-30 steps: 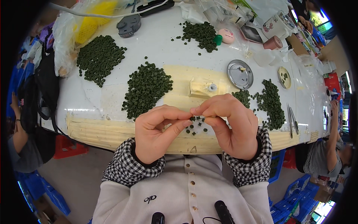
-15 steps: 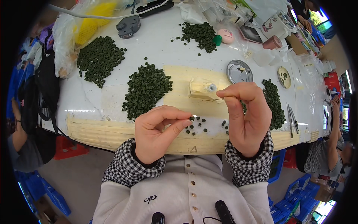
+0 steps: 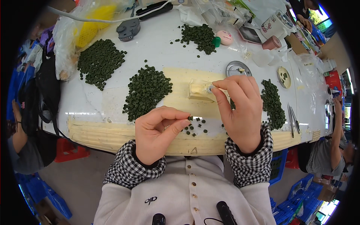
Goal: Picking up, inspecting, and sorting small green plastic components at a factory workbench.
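Note:
My left hand is closed in a pinch, with a small dark green spool-shaped piece at its fingertips. Thumb and forefinger of my right hand are pinched together over the pale nozzle of a cream-wrapped block. The thin stick seen in this hand half a second ago is now hidden by the fingers and nozzle. Several loose green pieces lie between my hands. A large heap of the same pieces sits just beyond my left hand.
More heaps of green pieces lie at the far left, the back and the right. Tweezers, a round metal lid and a small dish are on the right. Plastic bags edge the table.
My right hand has moved left and slightly away from me, from beside the block to its nozzle. The stick has gone out of sight. My left hand has hardly moved.

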A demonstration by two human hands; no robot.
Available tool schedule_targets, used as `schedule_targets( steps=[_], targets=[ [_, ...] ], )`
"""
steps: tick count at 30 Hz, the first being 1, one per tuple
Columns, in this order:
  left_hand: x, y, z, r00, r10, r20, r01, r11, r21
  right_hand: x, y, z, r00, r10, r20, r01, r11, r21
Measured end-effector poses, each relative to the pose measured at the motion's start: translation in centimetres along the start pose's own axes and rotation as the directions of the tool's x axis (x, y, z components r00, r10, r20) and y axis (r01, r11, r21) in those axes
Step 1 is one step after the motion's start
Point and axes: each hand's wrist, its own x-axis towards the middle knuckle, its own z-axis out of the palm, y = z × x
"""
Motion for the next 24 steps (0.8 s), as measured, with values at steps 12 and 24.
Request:
schedule_targets(
  steps=[12,24],
  targets=[
    [0.0,0.0,-0.1,0.998,0.026,-0.061,-0.026,1.000,0.000,-2.8,-3.1,-0.8,0.964,0.067,0.256,-0.204,0.804,0.558],
    [0.0,-0.4,-0.4,0.996,0.083,-0.041,-0.079,0.993,0.085,-3.2,-2.6,-0.5,0.916,0.055,0.396,-0.341,0.628,0.700]
  ],
)
